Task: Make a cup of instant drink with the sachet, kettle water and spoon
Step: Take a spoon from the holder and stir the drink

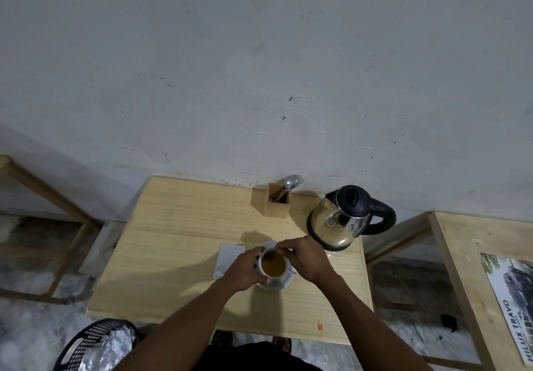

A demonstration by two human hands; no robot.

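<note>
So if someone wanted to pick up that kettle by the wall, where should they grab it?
Probably by the black loop handle on the kettle, coming in from the right. The handle curves out toward the right edge of the table, away from the spout, and that side looks free. The shiny body gives little to hold. The right hand is nearest, though it is busy at the cup.

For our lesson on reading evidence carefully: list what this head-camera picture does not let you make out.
- Spoon: the right hand covers whatever it holds at the cup; only a blurred dark streak shows.
- Saucer: mostly hidden by both hands.
- Left hand: its grip on the cup's far side is hidden.
- Kettle: water level hidden by lid and steel wall.
- Poster: cut off by the right edge.
</note>
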